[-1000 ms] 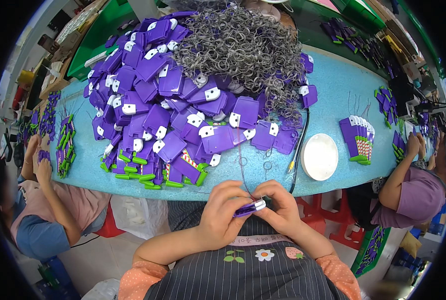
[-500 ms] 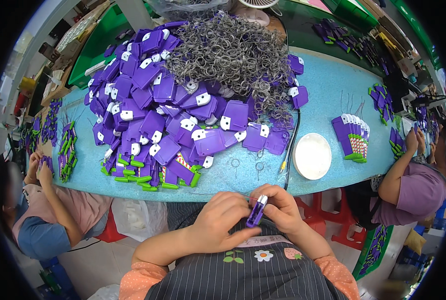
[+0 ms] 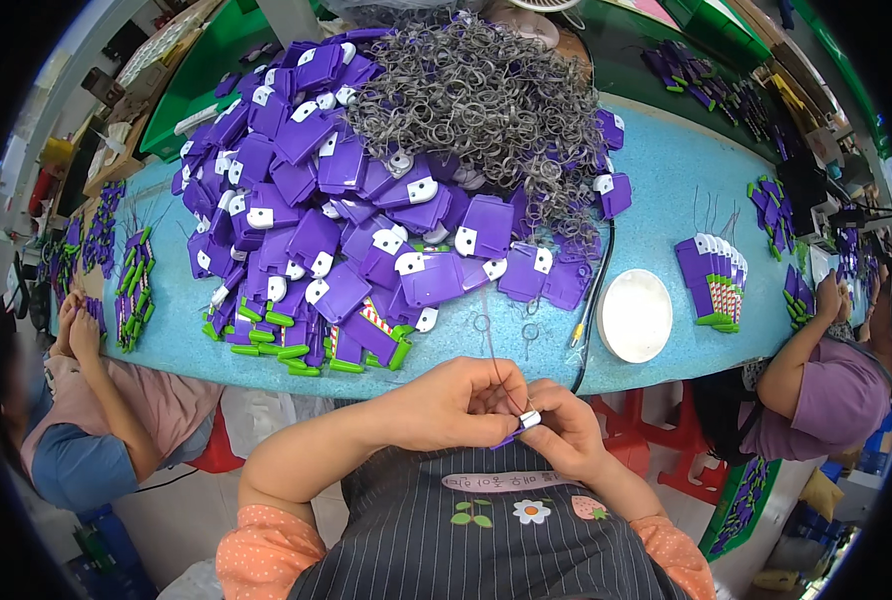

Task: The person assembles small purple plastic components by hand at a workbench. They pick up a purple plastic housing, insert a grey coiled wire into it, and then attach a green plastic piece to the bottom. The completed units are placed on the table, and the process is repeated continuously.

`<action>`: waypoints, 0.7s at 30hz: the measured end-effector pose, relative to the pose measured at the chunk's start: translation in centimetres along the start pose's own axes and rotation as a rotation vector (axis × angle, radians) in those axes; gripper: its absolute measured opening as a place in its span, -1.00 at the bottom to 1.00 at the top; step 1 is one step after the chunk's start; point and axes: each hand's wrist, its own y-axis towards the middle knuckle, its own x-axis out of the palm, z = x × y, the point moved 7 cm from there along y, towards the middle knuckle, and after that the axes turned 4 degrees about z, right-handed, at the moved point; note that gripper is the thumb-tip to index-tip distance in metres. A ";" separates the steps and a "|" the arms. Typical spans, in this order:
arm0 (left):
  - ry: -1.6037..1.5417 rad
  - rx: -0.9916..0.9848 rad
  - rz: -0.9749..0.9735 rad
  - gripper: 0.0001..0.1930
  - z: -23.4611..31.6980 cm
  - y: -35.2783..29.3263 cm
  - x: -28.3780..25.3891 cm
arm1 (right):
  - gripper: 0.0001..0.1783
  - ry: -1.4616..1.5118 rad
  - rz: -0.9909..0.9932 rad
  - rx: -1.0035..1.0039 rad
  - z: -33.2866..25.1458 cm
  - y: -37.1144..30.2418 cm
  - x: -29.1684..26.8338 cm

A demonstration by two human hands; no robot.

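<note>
Both hands meet in front of my apron at the table's near edge, closed around one small purple plastic case (image 3: 507, 438) with a white end (image 3: 531, 419). My left hand (image 3: 456, 405) has its thumb against the case and its fingers curled above. A thin dark wire (image 3: 493, 345) passes by those fingers and rises over the table. On the other side, my right hand (image 3: 569, 430) pinches the white end between thumb and fingers. Most of the case is hidden by the hands. Two loose metal rings (image 3: 529, 333) lie on the table just beyond.
A large heap of purple cases (image 3: 341, 215) covers the blue table's (image 3: 426, 362) left and middle, with tangled metal rings (image 3: 476, 110) behind. Right of a black cable (image 3: 588, 340) are a white round dish (image 3: 635, 316) and fanned cases (image 3: 711, 285). Co-workers sit at both sides.
The case has turned in my hands: its purple body, seen lengthwise before, is now mostly covered and the white end points right. The thin wire now stands up above my left fingers.
</note>
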 end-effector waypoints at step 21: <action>1.024 0.636 0.650 -0.59 3.4 -3.4 0.7 | -0.80 -0.320 0.356 -0.108 -6.0 -1.0 -4.5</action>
